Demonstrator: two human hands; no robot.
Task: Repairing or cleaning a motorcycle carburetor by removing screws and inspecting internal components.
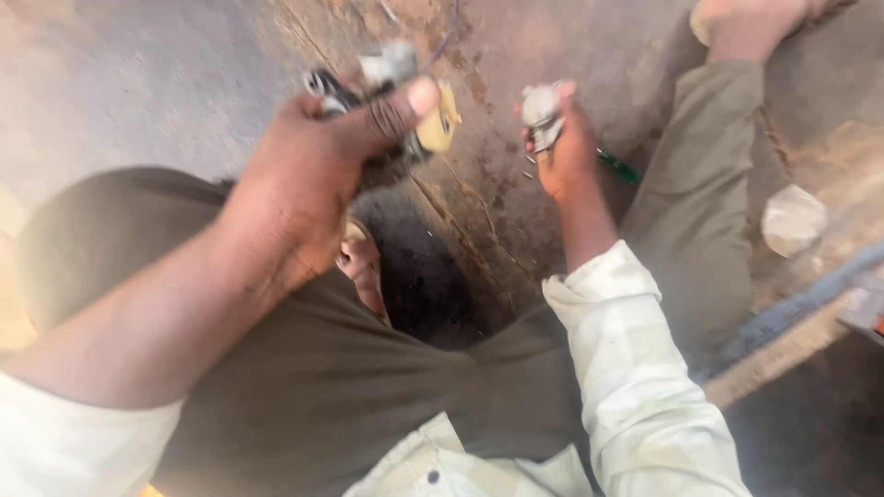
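My left hand (318, 175) is raised close to the camera and grips a blurred metal part (391, 78) with grey, black and yellowish pieces, my thumb pressed across it. Further out and lower, my right hand (564, 147) is closed around a small pale grey metal piece (539, 110) above the dirt floor. A green-handled tool (619, 167) lies on the ground just right of my right hand. I sit with my legs in olive trousers spread apart, both sleeves pale and checked.
The ground (138, 83) is stained, cracked concrete and dirt. A pale stone (792, 219) lies at the right beside my outstretched leg. My bare foot (746, 23) rests at the top right. A grey hose or bar (801, 308) runs diagonally at the right edge.
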